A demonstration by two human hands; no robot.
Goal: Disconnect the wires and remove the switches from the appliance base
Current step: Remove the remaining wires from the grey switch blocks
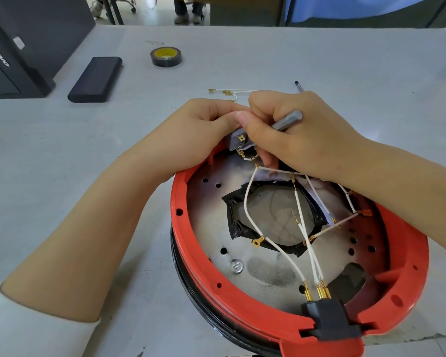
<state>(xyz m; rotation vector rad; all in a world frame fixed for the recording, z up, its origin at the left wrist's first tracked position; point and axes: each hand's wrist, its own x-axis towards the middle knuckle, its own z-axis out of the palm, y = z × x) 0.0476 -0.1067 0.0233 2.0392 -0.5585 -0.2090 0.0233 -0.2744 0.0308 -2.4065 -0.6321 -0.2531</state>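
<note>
The red appliance base (191, 228) lies upside down on the table, its metal plate exposed. A grey switch (238, 140) with brass terminals sits at the far rim. My left hand (201, 130) grips that switch from the left. My right hand (294, 135) holds a grey metal tool (287, 122) and its fingers reach down to the switch's terminals. White wires (247, 202) with gold connectors run across the plate to a black socket (327, 320) at the near rim. Several loose white wires (229, 92) lie on the table beyond my hands.
A roll of black tape (166, 56) and a flat black block (95, 78) lie at the back left of the grey table (88, 155). A dark case (16, 47) stands at the far left. A thin tool tip (299, 86) pokes out behind my right hand.
</note>
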